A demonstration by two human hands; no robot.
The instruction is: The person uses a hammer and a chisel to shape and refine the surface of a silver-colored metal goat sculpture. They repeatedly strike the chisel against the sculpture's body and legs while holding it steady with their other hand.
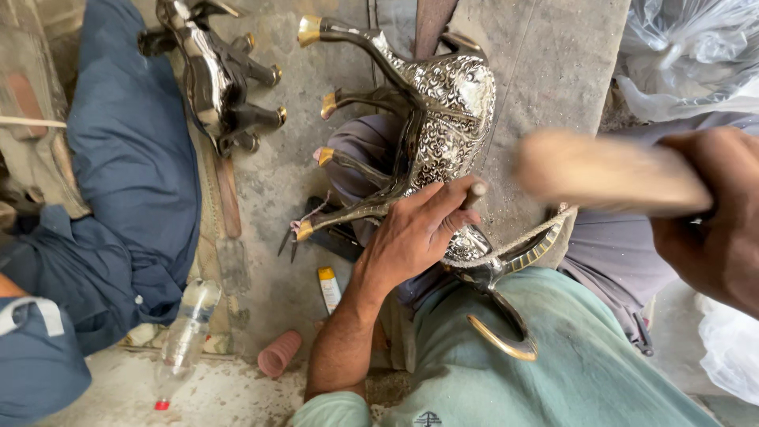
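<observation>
Concrete floor [277,182] is lying under my lap, where the embossed metal deer [443,119] is resting. My left hand [415,229] is pinching a small punch [474,192] against it; my right hand [711,213] is gripping the wooden mallet [609,174], mid-swing I judge. Striking squarely is what comes next.
</observation>
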